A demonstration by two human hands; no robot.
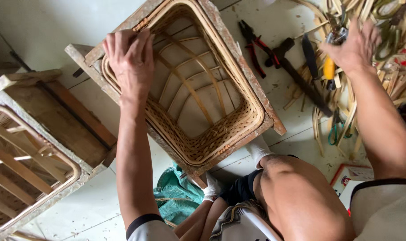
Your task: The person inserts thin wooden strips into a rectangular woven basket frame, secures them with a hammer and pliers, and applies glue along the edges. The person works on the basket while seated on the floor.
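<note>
A half-woven rattan basket point(238, 120) sits inside a worn wooden frame point(261, 96) on the white tiled floor. My left hand point(129, 60) rests on the basket's far left rim, fingers pressed over the woven edge. My right hand point(354, 44) reaches out to the right, over a pile of cane strips point(345, 111), and is closed around a tool with a yellow handle point(329, 68). White-socked feet point(258, 149) press against the near side of the frame.
Red-handled pliers point(254, 47) and a dark hammer point(296, 73) lie right of the basket. A second wooden frame with a basket point(38, 147) stands at the left. A green cloth point(176, 194) lies near my knees, a small box point(350, 180) at lower right.
</note>
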